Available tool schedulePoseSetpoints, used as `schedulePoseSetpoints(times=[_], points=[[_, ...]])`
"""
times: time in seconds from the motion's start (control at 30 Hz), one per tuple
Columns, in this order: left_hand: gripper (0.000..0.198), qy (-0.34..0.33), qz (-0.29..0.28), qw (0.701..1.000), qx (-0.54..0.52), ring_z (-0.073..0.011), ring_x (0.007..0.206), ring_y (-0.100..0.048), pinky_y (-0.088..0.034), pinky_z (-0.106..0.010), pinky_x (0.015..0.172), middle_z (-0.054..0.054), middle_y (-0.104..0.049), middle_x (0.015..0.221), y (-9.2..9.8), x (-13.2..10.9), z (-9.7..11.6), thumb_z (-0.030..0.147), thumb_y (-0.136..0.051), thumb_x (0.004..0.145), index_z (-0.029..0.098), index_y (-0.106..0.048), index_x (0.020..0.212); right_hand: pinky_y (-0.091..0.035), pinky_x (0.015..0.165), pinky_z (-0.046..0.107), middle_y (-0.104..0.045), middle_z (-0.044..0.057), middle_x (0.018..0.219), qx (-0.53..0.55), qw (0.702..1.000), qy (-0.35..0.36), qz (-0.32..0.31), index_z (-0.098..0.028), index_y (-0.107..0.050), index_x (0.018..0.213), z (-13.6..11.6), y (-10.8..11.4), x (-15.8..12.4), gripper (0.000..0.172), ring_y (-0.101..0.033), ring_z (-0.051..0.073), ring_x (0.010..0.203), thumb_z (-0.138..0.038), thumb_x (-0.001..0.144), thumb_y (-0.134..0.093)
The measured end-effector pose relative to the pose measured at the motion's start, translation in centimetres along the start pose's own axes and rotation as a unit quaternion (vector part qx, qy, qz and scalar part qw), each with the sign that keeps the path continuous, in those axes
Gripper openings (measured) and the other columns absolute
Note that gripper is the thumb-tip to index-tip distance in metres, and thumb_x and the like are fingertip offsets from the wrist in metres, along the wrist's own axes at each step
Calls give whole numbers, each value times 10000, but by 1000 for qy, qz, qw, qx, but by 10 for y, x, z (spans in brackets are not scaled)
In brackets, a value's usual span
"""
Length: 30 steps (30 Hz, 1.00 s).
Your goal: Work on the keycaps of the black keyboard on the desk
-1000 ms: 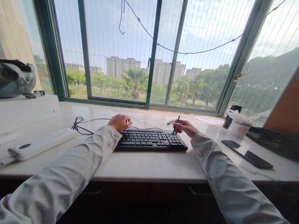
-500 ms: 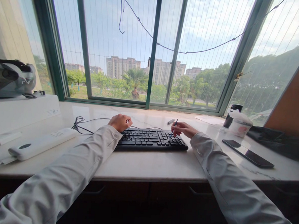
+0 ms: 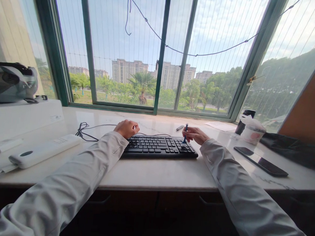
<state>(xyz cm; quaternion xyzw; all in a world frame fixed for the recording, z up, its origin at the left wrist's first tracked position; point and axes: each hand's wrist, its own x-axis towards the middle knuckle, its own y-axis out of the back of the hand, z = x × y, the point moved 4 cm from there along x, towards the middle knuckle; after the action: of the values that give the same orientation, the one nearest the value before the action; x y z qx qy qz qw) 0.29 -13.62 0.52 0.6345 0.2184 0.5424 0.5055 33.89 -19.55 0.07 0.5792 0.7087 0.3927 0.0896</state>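
A black keyboard (image 3: 155,146) lies on the pale marble counter (image 3: 156,173). At its upper left corner rests my left hand (image 3: 127,129), fingers curled; whether anything is inside them is hidden. Over the number pad, my right hand (image 3: 196,135) pinches a small blue brush (image 3: 185,134). The brush stands nearly upright, its pale bristle end down on the keys. Just behind the keyboard, left of my right hand, lies a small silvery object (image 3: 179,128).
To the left are a long white device (image 3: 46,151), a coiled black cable (image 3: 86,131) and a white box (image 3: 21,118). A black phone (image 3: 261,162), a bagged cup (image 3: 252,132) and a dark bottle (image 3: 244,121) are on the right. Windows rise behind.
The brush has shifted slightly right across the number pad and now stands more upright, with my right hand moving along. My left hand has stayed in place.
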Motion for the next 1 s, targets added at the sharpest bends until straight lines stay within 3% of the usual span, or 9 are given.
schedulePoseSetpoints(times=[0.6, 0.8, 1.0], points=[[334, 0, -4, 1000, 4, -231, 783, -619, -431, -301, 680, -27, -706, 802, -1, 0, -1, 411, -428, 762, 286, -730, 832, -326, 519, 280, -461, -29, 480, -67, 997, -6, 49, -175, -592, 721, -2, 4, -5, 406, -400, 105, 466, -570, 796, -538], [334, 5, -8, 1000, 2, -235, 790, -619, -434, -306, 688, -28, -703, 798, 0, -1, 0, 408, -431, 756, 287, -733, 830, -315, 495, 272, -499, -18, 516, -74, 995, -20, 69, -176, -591, 707, -4, 6, -4, 384, -407, 101, 465, -549, 789, -552], [322, 5, -7, 1000, 4, -235, 786, -616, -428, -307, 680, -16, -702, 796, -1, 0, 0, 411, -434, 751, 300, -727, 823, -299, 504, 271, -501, -19, 557, 13, 995, 3, 99, -177, -567, 706, -3, 7, -2, 366, -395, 96, 488, -531, 799, -573]])
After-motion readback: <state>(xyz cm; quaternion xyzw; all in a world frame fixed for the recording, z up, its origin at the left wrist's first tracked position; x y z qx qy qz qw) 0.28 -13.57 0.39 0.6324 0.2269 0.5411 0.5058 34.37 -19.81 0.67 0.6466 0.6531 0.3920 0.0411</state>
